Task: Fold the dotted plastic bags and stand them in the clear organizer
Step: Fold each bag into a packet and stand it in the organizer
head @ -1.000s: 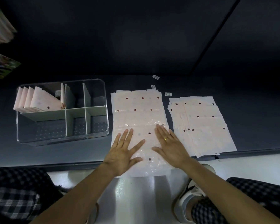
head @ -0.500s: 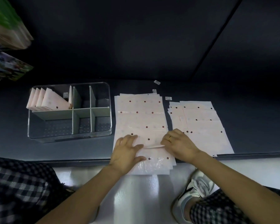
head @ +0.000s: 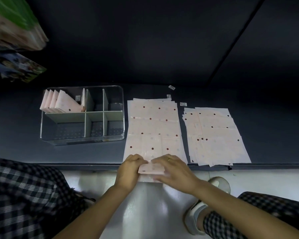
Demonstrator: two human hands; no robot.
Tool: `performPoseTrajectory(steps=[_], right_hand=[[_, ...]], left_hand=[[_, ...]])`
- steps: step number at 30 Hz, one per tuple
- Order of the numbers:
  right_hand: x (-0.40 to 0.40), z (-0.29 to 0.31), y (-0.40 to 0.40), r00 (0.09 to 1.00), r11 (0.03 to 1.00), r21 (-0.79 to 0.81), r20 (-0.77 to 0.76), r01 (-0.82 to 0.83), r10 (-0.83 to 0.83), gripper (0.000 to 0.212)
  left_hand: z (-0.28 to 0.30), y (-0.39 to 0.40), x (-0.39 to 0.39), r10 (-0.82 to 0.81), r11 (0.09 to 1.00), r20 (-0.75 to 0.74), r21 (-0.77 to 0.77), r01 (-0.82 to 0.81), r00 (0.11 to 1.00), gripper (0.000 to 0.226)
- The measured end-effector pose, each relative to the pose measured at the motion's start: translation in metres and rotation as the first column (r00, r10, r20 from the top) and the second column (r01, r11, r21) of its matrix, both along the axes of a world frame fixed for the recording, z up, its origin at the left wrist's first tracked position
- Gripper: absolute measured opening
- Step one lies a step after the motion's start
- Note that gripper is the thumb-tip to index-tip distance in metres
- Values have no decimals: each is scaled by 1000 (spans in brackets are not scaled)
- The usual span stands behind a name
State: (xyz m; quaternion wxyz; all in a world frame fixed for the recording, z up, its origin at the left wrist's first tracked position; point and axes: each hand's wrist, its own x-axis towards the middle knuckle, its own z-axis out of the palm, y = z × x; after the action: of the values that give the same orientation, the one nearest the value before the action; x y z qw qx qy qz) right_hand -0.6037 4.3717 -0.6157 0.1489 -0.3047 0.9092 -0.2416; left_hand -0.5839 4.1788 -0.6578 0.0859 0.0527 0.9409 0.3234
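Head view, the only one supplied. Both hands work at the near edge of the desk. The left hand has its fingers curled round the left end of a partly folded dotted bag; the right hand lies over the right end, its fingers bent down onto the fold and pinching it. The bag sits between the two sets of fingers, on the near end of the flat stack, which runs away from the fingers toward the back of the desk. A second, looser stack lies to the right of the right-hand fingers, apart from the first. The clear organizer stands beyond and to the left of the left-hand fingers; folded bags lean in its far-left compartment, and the other compartments appear unfilled.

Judgement on handling: the film looks thin, light, limp and glossy, so it is likely to slide on the sheets beneath and to spring open if released. Hold is best taken at the two short ends, across the crease, with pressure kept on the fold line. Breakage risk appears low; creasing askew is the likelier fault
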Motion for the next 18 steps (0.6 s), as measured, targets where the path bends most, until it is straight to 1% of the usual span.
performPoseTrajectory(steps=[1,3,4,5,6,8,9,11,13,14,15,16,17,18], right_hand=[[-6,-1,3,989,996,-14,122,85,-83,42],[-16,-5,5,929,966,-54,293,252,-226,29],[-20,-8,4,890,938,-82,353,336,-288,19],[-23,-11,2,843,902,-95,409,421,-350,9],[-26,-13,-1,791,862,-91,455,498,-409,6],[-31,-19,-8,707,795,-49,493,605,-507,14],[-34,-22,-11,684,778,-13,485,628,-545,15],[-39,-25,-18,661,761,75,447,644,-603,16],[-43,-28,-23,628,732,122,433,670,-647,19],[-45,-28,-25,615,722,137,433,678,-659,20],[-47,-28,-26,607,717,153,430,680,-668,20],[-49,-28,-27,601,714,166,430,680,-673,21],[-50,-28,-27,593,711,180,435,680,-678,23],[-51,-29,-27,585,707,190,439,682,-682,25]], left_hand=[[1,0,-1,40,997,24,63,-41,999,27],[2,1,-6,113,985,86,118,-123,990,14],[3,1,-9,147,980,130,116,-163,981,13],[3,1,-12,182,971,166,126,-204,969,18],[3,2,-15,216,956,205,154,-250,955,21],[3,2,-18,279,915,261,219,-339,924,28],[2,2,-19,306,897,274,237,-372,912,27],[1,3,-21,370,852,298,270,-449,880,13],[1,4,-23,426,799,323,305,-519,845,14],[1,4,-24,442,786,320,312,-534,838,17],[1,5,-25,455,792,288,303,-531,843,20],[2,5,-24,454,824,218,267,-500,864,23],[3,4,-22,423,875,104,212,-436,900,26],[4,3,-19,345,930,-39,147,-336,938,27]])
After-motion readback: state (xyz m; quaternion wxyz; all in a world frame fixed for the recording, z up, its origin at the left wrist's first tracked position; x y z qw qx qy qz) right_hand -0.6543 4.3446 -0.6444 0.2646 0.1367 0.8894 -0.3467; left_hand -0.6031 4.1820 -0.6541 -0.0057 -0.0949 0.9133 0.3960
